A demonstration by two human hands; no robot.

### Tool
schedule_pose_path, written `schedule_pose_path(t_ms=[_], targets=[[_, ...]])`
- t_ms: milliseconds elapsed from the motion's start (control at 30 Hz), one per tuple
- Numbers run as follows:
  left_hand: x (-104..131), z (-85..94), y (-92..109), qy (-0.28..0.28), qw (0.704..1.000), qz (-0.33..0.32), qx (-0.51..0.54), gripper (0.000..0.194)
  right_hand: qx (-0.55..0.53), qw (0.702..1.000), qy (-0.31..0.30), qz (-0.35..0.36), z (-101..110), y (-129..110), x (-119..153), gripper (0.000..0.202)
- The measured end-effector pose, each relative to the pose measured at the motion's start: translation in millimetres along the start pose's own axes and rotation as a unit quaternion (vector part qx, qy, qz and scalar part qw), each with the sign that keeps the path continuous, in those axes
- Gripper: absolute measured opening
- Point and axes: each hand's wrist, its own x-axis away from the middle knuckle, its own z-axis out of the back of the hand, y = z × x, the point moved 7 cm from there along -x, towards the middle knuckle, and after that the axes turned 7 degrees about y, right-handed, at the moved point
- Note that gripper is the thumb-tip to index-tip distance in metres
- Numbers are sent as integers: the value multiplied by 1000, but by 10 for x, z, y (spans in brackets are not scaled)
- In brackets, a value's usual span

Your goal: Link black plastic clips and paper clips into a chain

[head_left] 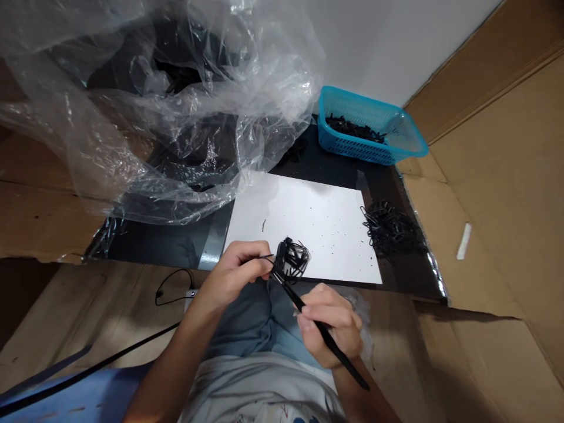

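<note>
Holding work at the near edge of a white sheet (pixel 282 200), the person pinches a thin black piece (pixel 267 256) between the thumb and forefinger of the left hand (pixel 238 273), that hand closed to a fine grip. The right hand (pixel 332 320) is curled round a slender black tool (pixel 335 346), held like a pen, its narrow end meeting the left fingertips. The piece sits just left of a small black cluster (pixel 296 259) on the sheet; a looped black heap (pixel 390 226) lies at the right, partly over the sheet's border.

Handling (judged by eye): the piece is probably very light and flexible, perhaps rubbery, more apt to bend or spring away than to break. A fingertip pinch close to the point being worked should steady it best; the tool is best gripped along its thicker shaft, clear of the tip.

Limits of view: the fingers cover much of the piece, so its full shape cannot be told. Whether the tool's tip is a blade or paired points is too small to settle. Crumpled clear plastic (pixel 198 106) blurs the dark contents behind it, and the wall of the blue basket (pixel 361 150) hides the lower part of its black contents.
</note>
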Motion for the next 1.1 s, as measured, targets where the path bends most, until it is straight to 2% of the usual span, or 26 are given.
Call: schedule_pose_path(t_ms=[333, 567, 667, 767, 867, 1000, 1100], targets=[[-1, 10, 9, 3, 1000, -19, 1, 20, -11, 997, -4, -76, 11, 42, -8, 27], [5, 8, 9, -7, 1000, -30, -7, 20, -47, 981, -21, -186, 17, 155, 26, 20], [13, 9, 7, -22, 999, -31, -3, 21, -124, 961, 0, -246, -3, 265, 51, 18], [16, 11, 5, -39, 999, -31, 7, 22, -224, 931, 53, -283, -67, 367, 67, 13], [16, 8, -5, -52, 998, -28, 21, 21, -312, 888, 95, -324, -185, 457, 72, 9], [17, 7, -21, -55, 998, -27, 31, 17, -418, 825, 103, -367, -314, 521, 23, 15], [18, 13, -32, -49, 998, -26, 37, 16, -431, 826, 96, -351, -253, 534, -60, 16]])
